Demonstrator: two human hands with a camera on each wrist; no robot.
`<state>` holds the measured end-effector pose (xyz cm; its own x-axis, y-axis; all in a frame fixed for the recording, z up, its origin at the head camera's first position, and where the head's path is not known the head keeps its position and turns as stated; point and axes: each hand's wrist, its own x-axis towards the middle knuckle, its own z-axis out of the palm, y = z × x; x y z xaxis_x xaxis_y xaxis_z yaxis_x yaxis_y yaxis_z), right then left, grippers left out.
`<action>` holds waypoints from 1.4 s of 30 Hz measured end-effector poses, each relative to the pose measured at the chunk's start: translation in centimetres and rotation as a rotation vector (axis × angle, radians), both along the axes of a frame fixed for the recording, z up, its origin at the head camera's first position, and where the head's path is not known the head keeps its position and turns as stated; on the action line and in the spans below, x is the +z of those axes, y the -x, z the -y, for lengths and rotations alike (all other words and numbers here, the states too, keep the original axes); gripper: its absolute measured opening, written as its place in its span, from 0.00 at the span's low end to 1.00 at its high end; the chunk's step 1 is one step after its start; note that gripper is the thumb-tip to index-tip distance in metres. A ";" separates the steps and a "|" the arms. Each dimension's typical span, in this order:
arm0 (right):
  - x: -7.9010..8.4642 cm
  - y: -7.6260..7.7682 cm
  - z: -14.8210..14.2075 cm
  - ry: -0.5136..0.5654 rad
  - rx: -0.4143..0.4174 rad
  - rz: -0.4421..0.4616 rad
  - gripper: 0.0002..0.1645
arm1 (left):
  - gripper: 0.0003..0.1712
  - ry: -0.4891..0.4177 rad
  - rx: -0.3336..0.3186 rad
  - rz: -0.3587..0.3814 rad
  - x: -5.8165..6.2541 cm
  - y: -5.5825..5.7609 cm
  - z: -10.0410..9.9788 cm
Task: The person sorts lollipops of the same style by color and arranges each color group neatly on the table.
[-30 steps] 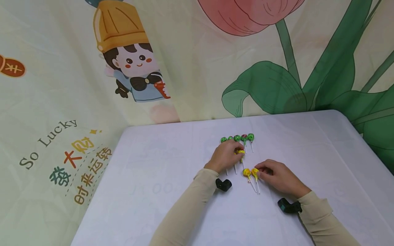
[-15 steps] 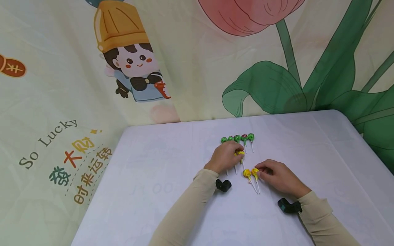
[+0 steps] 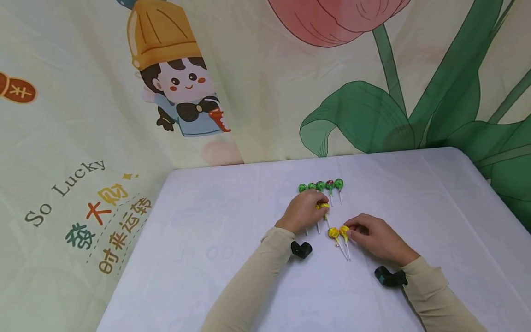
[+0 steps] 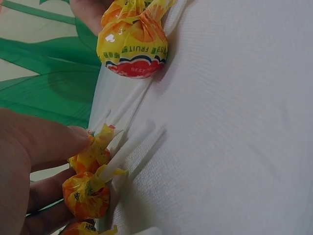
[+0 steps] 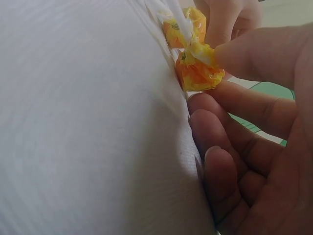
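My left hand (image 3: 304,211) pinches a yellow-wrapped lollipop (image 3: 325,206) by its head between thumb and fingers. In the left wrist view, another yellow lollipop (image 4: 86,196) lies close beside it, against the fingers, and a third shows at the bottom edge. The hand hides part of this row in the head view. Nearer the front, my right hand (image 3: 377,239) holds the head of a yellow lollipop (image 5: 200,68) between thumb and index finger, its stick towards me. Just left of that one lies a second yellow lollipop (image 3: 333,233), the two sticks almost touching.
Behind the left hand, several green-wrapped lollipops (image 3: 320,186) stand in a row, one with a dark red top. A white cloth covers the table (image 3: 199,221). Its far edge meets a printed curtain (image 3: 265,92). Each wrist carries a small black camera (image 3: 301,250).
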<state>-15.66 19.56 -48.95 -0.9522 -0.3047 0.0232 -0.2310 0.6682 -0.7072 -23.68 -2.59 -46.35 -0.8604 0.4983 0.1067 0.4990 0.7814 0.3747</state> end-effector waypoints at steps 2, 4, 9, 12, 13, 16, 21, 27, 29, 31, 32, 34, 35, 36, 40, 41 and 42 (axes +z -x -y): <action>0.0 0.0 0.0 -0.001 -0.002 0.004 0.12 | 0.14 -0.001 0.001 0.000 0.0 0.0 0.0; 0.0 0.0 0.0 -0.004 -0.003 0.007 0.12 | 0.14 0.000 0.002 -0.002 0.0 0.0 0.0; 0.0 0.1 0.0 -0.001 -0.004 0.008 0.12 | 0.14 -0.002 0.000 -0.014 0.0 0.0 0.0; 0.0 0.1 0.0 0.003 0.002 0.006 0.12 | 0.14 -0.005 0.003 -0.009 0.0 -0.1 0.0; -0.1 0.1 -0.1 0.001 0.004 0.006 0.13 | 0.15 -0.009 0.006 -0.007 0.0 -0.1 0.1; -0.1 0.1 -0.1 -0.002 0.008 0.006 0.13 | 0.16 -0.030 0.016 -0.009 0.1 -0.1 0.3; 0.0 0.2 0.0 -0.006 0.007 0.006 0.13 | 0.15 -0.091 0.036 -0.032 0.3 -0.3 0.8; 0.1 0.1 0.1 -0.008 0.000 0.016 0.13 | 0.13 -0.112 0.035 -0.065 0.4 -1.2 1.4; 0.1 0.1 0.1 -0.005 -0.002 0.021 0.13 | 0.13 -0.126 0.039 -0.079 0.3 -1.7 1.6; 0.1 0.1 0.1 -0.005 -0.003 0.023 0.13 | 0.13 -0.149 0.037 -0.092 0.3 -2.2 1.7; 0.1 0.1 0.1 -0.006 -0.005 0.023 0.13 | 0.12 -0.164 0.035 -0.098 0.3 -2.5 1.7; 0.1 0.0 0.1 -0.011 -0.007 0.022 0.13 | 0.11 -0.206 0.028 -0.100 0.2 -3.1 1.7; 0.1 0.0 0.1 -0.012 -0.008 0.021 0.13 | 0.11 -0.227 0.024 -0.099 0.2 -3.4 1.7; 0.2 0.0 0.1 -0.013 -0.008 0.021 0.13 | 0.11 -0.247 0.020 -0.098 0.1 -3.6 1.7; 0.2 0.0 0.1 -0.020 -0.006 0.019 0.13 | 0.09 -0.285 0.015 -0.085 -0.3 -4.5 1.6; 0.3 0.0 0.1 -0.020 -0.005 0.019 0.13 | 0.09 -0.282 0.015 -0.081 -0.4 -4.8 1.5; 0.2 0.0 0.1 -0.021 -0.004 0.019 0.13 | 0.09 -0.274 0.016 -0.078 -0.5 -4.9 1.5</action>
